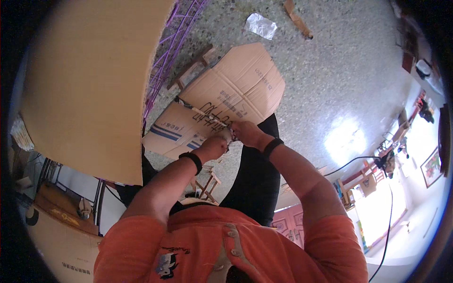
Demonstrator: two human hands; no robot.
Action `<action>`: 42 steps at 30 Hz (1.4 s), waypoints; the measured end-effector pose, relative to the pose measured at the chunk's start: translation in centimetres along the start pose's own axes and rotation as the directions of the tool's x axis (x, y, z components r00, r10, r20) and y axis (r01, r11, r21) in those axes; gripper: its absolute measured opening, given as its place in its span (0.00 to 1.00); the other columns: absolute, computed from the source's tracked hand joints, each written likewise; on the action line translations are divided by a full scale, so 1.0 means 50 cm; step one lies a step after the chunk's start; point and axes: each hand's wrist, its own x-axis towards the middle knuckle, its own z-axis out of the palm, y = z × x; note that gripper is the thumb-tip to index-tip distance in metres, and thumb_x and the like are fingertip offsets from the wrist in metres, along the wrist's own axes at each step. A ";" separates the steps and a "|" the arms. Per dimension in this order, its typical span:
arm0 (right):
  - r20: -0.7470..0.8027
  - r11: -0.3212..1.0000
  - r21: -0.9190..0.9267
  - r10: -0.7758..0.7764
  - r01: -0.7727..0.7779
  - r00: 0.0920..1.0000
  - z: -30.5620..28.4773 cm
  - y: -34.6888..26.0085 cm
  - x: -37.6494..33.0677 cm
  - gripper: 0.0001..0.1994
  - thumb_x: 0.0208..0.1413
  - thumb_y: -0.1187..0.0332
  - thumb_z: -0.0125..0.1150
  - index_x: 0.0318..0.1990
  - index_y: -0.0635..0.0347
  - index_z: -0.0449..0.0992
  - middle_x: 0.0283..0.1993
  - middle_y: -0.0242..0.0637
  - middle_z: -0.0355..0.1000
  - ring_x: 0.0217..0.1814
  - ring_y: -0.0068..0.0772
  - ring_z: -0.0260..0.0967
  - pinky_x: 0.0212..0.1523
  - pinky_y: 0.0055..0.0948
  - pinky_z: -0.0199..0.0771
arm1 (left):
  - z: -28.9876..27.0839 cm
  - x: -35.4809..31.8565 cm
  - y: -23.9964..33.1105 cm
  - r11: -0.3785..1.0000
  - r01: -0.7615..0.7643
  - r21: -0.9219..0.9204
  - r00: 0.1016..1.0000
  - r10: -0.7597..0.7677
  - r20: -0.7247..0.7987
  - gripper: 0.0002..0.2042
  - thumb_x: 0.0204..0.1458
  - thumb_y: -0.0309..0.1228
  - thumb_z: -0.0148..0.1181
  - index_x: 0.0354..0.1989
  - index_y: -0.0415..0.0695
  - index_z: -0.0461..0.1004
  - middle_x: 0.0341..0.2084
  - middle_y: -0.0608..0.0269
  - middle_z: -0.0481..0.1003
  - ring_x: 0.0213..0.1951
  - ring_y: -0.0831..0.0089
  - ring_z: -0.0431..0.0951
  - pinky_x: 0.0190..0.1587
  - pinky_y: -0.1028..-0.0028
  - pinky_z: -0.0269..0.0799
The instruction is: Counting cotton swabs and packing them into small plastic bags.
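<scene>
A flattened piece of brown cardboard (247,78) with blue stripes and dark printing lies in front of my legs. A ragged, partly torn line crosses it from its left side toward my hands. My left hand (215,147) is closed at the near edge of the cardboard, beside the end of that line. Just to its right, my right hand (249,134) is closed at the same edge, its fingers bent inward. The two hands nearly touch. Small dark and pale bits show between them, too blurred to name. Both fingertips are mostly hidden.
A large plain cardboard sheet (89,89) stands close on the left. Purple wire racks (175,35) are behind it. A small wooden stool (196,66) sits beside the cardboard. A silvery plastic sheet (261,26) and a brown strip (298,19) lie on the speckled floor (325,80).
</scene>
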 end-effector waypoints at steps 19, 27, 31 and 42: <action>-0.009 0.997 0.040 0.060 -0.059 0.998 0.010 -0.002 0.022 0.08 0.54 0.69 0.53 0.37 0.61 0.76 0.33 0.50 0.75 0.40 0.53 0.74 0.40 0.42 0.73 | -0.056 -0.069 0.050 0.892 0.128 -0.433 0.979 -0.184 -0.091 0.09 0.47 0.33 0.63 0.34 0.42 0.77 0.26 0.54 0.78 0.34 0.61 0.79 0.38 0.67 0.73; -0.076 0.958 0.287 0.048 -0.024 0.996 0.026 -0.047 0.039 0.05 0.52 0.72 0.56 0.33 0.64 0.76 0.30 0.42 0.77 0.33 0.38 0.77 0.34 0.35 0.76 | 0.038 0.051 -0.108 0.662 0.206 -0.721 0.947 -0.322 -0.024 0.10 0.50 0.34 0.63 0.30 0.37 0.79 0.25 0.54 0.78 0.28 0.69 0.80 0.33 0.72 0.75; -0.156 0.928 -0.312 0.160 -0.202 0.975 0.060 -0.016 -0.022 0.05 0.54 0.73 0.54 0.35 0.62 0.76 0.31 0.37 0.76 0.32 0.31 0.77 0.34 0.34 0.78 | 0.015 0.038 -0.019 0.434 0.258 -0.863 0.884 -0.466 0.030 0.11 0.53 0.35 0.59 0.31 0.38 0.79 0.24 0.60 0.79 0.26 0.76 0.78 0.32 0.76 0.75; 0.556 -0.314 0.830 0.526 -0.461 0.643 0.135 -0.035 0.028 0.09 0.57 0.73 0.56 0.45 0.54 0.72 0.30 0.33 0.71 0.30 0.35 0.71 0.42 0.44 0.79 | -0.037 0.007 -0.018 0.781 0.389 -0.488 0.829 -0.528 -0.184 0.17 0.54 0.42 0.57 0.24 0.39 0.80 0.17 0.61 0.77 0.23 0.73 0.78 0.28 0.72 0.71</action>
